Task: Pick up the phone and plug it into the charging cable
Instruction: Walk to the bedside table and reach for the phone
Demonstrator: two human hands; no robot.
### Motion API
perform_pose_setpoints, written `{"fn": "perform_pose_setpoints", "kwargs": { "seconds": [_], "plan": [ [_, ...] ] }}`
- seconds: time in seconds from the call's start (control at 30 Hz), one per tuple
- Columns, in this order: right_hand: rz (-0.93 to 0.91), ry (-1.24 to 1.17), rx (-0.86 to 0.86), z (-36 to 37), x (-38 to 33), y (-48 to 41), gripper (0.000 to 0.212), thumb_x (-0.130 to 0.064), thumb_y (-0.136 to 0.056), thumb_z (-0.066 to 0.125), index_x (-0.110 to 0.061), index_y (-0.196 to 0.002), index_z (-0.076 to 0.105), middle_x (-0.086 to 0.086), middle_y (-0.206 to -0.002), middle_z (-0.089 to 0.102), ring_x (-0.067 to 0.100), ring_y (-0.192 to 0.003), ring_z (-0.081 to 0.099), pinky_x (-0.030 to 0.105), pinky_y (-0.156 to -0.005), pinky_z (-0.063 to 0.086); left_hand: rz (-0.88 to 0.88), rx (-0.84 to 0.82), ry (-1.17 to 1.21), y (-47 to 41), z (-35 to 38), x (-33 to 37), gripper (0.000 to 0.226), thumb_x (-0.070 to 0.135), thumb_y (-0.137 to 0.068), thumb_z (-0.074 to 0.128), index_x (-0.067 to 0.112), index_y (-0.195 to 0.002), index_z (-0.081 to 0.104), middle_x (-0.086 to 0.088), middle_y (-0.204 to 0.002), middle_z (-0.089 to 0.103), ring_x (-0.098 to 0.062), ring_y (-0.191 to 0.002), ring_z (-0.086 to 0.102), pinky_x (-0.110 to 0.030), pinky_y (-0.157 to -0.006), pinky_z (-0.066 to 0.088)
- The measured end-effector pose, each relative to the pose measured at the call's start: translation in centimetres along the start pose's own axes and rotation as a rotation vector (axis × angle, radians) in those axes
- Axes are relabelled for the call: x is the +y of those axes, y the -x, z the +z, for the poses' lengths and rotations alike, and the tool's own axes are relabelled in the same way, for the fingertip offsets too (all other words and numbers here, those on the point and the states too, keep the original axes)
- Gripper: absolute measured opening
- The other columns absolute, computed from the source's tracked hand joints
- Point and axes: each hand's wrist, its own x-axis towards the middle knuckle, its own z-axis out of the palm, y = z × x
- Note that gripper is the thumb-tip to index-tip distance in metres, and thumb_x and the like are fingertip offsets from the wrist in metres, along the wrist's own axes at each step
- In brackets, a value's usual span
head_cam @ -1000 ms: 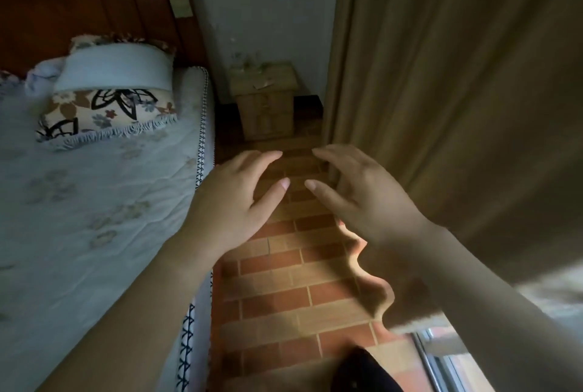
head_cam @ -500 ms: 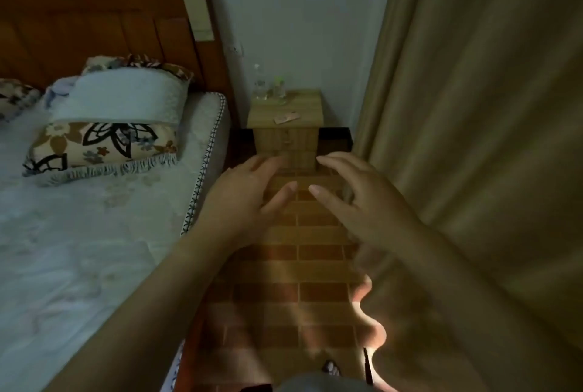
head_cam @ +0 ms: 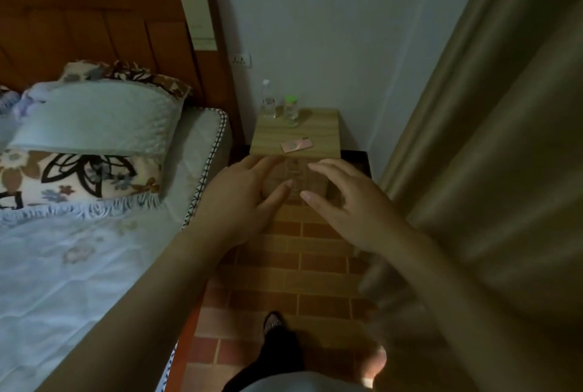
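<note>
A pink phone [head_cam: 296,145] lies flat near the front edge of a small wooden nightstand [head_cam: 271,136] between the bed and the curtain. My left hand [head_cam: 243,199] and my right hand [head_cam: 350,202] are stretched out side by side in front of the nightstand, below the phone, both with fingers spread and holding nothing. Neither hand touches the phone. A white wall socket [head_cam: 241,60] sits on the wall above the nightstand. I see no charging cable.
Two clear bottles [head_cam: 268,101] [head_cam: 291,109] stand at the nightstand's back edge. A bed [head_cam: 63,265] with stacked pillows [head_cam: 94,117] and a wooden headboard [head_cam: 94,22] fills the left. A brown curtain [head_cam: 504,139] hangs on the right. My foot [head_cam: 273,324] stands on the brick-pattern floor [head_cam: 299,265].
The view has moved forward along the gap between bed and curtain. The nightstand and phone are now closer, and both open hands have come nearer to the nightstand.
</note>
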Motion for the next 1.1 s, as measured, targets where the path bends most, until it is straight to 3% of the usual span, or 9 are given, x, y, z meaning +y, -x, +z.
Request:
{"fn": "perform_pose_setpoints", "kwargs": {
  "seconds": [0.23,0.43,0.57,0.73,0.97,1.1],
  "plan": [
    [0.045,0.022,-0.025,0.0,5.1,-13.7,0.059,-0.062,-0.085,0.044,-0.031,-0.135,0.041,-0.014,-0.143,0.036,-0.011,-0.115,0.027,0.007,-0.086,0.024,0.006,-0.062,0.038,-13.8,2.1,-7.2,0.051,0.054,-0.089,0.037,0.027,-0.131,0.043,-0.003,-0.132,0.053,-0.022,-0.104,0.057,-0.032,-0.080,0.042],
    [0.067,0.013,-0.056,-1.1,11.0,-23.0,0.056,-0.057,-0.085,0.047,-0.030,-0.133,0.043,-0.013,-0.139,0.041,0.003,-0.122,0.038,0.030,-0.096,0.041,-0.019,-0.114,0.065,-23.0,6.1,-11.3,0.047,0.051,-0.089,0.039,0.028,-0.130,0.044,-0.003,-0.130,0.053,-0.021,-0.099,0.057,-0.028,-0.074,0.041],
    [0.024,-0.007,-0.104,-1.2,16.3,-29.7,0.053,-0.052,-0.087,0.051,-0.027,-0.133,0.045,-0.011,-0.140,0.041,0.006,-0.126,0.035,0.026,-0.097,0.032,-0.069,-0.129,0.038,-28.7,9.7,-13.9,0.045,0.045,-0.090,0.043,0.027,-0.131,0.043,-0.004,-0.132,0.051,-0.022,-0.103,0.056,-0.032,-0.078,0.045],
    [-0.021,-0.044,-0.222,-0.3,23.3,-37.2,0.049,-0.047,-0.087,0.054,-0.026,-0.131,0.048,-0.010,-0.137,0.043,0.006,-0.124,0.037,0.023,-0.095,0.032,-0.191,-0.191,-0.002,-35.1,14.4,-16.6,0.047,0.042,-0.090,0.046,0.026,-0.133,0.040,-0.005,-0.132,0.051,-0.025,-0.109,0.054,-0.038,-0.084,0.049],
    [-0.064,0.044,-0.482,5.8,30.7,-44.0,0.057,-0.052,-0.087,0.051,-0.023,-0.136,0.042,-0.003,-0.142,0.039,0.014,-0.130,0.033,0.035,-0.104,0.035,-0.292,-0.268,-0.012,-41.1,20.8,-21.5,0.049,0.045,-0.091,0.043,0.026,-0.136,0.038,-0.005,-0.136,0.047,-0.025,-0.116,0.050,-0.038,-0.090,0.045],
    [-0.071,0.050,-0.475,10.7,35.0,-47.9,0.057,-0.049,-0.088,0.051,-0.020,-0.136,0.041,-0.002,-0.144,0.037,0.013,-0.128,0.034,0.028,-0.101,0.033,-0.305,-0.285,-0.009,-42.7,25.8,-26.1,0.048,0.041,-0.091,0.046,0.023,-0.135,0.039,-0.006,-0.138,0.046,-0.026,-0.121,0.046,-0.038,-0.095,0.043]
  ]
}}
